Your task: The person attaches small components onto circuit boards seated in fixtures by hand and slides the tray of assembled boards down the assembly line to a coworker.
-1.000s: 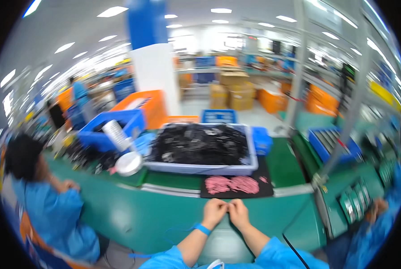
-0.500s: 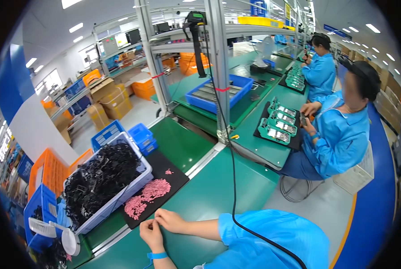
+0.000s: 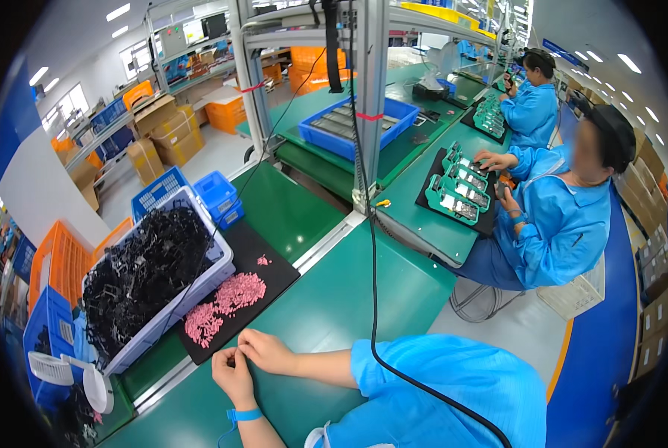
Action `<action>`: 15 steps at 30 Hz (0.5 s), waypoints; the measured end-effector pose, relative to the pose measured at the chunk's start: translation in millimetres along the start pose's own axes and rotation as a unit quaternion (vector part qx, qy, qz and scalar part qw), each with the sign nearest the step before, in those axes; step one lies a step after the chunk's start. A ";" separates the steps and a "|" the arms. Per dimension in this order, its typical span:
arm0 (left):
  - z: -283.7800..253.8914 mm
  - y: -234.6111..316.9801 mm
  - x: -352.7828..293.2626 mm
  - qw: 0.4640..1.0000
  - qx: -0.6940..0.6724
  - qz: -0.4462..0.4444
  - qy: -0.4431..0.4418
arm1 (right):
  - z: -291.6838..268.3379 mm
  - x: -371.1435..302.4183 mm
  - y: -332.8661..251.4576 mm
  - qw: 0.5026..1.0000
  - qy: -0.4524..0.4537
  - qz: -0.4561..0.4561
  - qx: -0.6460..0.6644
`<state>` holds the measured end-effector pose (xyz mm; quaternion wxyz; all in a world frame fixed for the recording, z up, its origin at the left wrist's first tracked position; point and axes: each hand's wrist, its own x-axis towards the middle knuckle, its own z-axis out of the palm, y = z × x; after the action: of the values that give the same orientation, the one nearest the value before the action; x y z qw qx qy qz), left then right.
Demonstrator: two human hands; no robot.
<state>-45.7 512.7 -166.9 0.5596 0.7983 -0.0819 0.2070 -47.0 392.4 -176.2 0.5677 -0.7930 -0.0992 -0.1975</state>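
Observation:
My left hand (image 3: 233, 377), with a blue strap round its wrist, meets my right hand (image 3: 267, 352) fingertip to fingertip over the green table. Both sets of fingers are closed in a pinch. Whatever they hold is too small or too hidden to make out. Just beyond my hands lies a black mat (image 3: 276, 278) with a heap of small pink pieces (image 3: 238, 293) spread on it. A pale bin (image 3: 218, 263) heaped with black plastic parts (image 3: 151, 272) stands left of the mat.
A small white fan (image 3: 97, 390) and a blue crate (image 3: 39, 328) are at the far left. Blue boxes (image 3: 218, 196) stand behind the bin. A black cable (image 3: 373, 299) hangs across the view. At right a co-worker (image 3: 558, 216) handles parts beside green fixtures (image 3: 461, 198).
The view has shifted, so the bench things sit lower and further left. My hands stay pinched together. The co-worker's one hand has reached out over the green fixtures.

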 end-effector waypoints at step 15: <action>-3.5 6.8 1.1 1.000 0.019 0.009 0.001 | -3.6 2.9 -2.0 0.999 -0.036 0.007 0.010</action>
<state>-48.1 513.6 -159.6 0.5427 0.8077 -0.0845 0.2146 -45.9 389.5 -172.2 0.5727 -0.7948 -0.1160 -0.1639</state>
